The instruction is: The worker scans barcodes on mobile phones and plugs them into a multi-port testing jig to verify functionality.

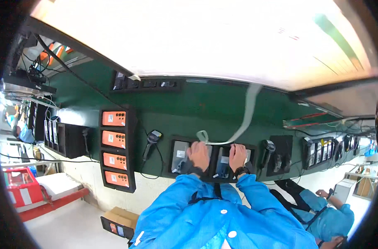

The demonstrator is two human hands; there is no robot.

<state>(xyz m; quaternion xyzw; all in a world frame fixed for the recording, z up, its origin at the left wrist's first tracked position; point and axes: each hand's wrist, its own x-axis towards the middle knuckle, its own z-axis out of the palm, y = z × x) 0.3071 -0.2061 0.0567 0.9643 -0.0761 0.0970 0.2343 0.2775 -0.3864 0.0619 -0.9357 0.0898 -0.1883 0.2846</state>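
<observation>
In the head view, four orange boxes (113,139) stand in a column in one black holder toward the left end of the green worktop (184,114); two handheld scanners (152,141) lie there, one on either side of a black tray (212,177) at the near edge. Two grey-faced items (179,151) show in that tray. Pale labels mark boxes and items, their print too small to read. One white strip (250,108) curves down to the tray, ending in a small loop beside the left hand (198,155). Both forearms reach forward, the left hand and the right hand (238,157) over the tray, fingers bent near the strip; whether either grip is closed on it cannot be told.
</observation>
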